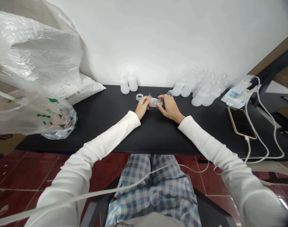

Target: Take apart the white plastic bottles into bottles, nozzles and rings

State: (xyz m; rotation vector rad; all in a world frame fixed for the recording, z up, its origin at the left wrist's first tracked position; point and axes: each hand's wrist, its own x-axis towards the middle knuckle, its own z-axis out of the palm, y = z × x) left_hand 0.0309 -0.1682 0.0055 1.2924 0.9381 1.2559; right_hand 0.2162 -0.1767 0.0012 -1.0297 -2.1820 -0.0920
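Pinching a clear plastic fitting (155,102) at the frame's centre, the left hand (142,107) and right hand (170,108) curl around it above a black table (106,126). A plastic ring (139,97) lies just beyond the left hand, with translucent bottles (198,99) at right.

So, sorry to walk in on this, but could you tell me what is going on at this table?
A seated person holds a small clear plastic part between their left hand and right hand, over a black table. A plastic ring lies just beyond the left hand. Frosted plastic bottles stand grouped along the wall to the right, near a cabled phone, while a large plastic bag hangs at the left.
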